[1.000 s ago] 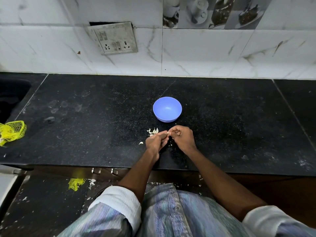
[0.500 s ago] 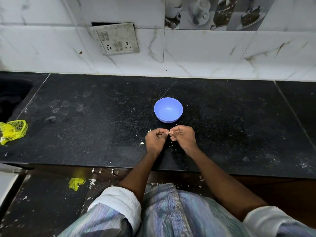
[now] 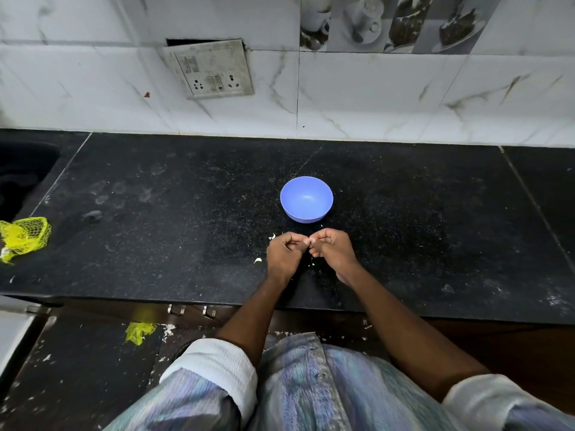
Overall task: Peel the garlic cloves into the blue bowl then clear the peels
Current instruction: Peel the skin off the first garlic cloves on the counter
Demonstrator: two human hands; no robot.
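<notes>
Both hands (image 3: pixel 308 247) pinch something hidden; no legible writing.

We have a single wide-angle view, worn on the head, looking forward and steeply down over the black counter (image 3: pixel 155 244). It faces the tiled wall (image 3: pixel 373 98), sits close above our own forearms, and curves lines near its edges.

A bowl (image 3: pixel 306 199) sat mid-table (image 3: pixel 420 228), hands (image 3: pixel 284 253) just before it; a net bag (image 3: pixel 23 237) lay far left.
</notes>
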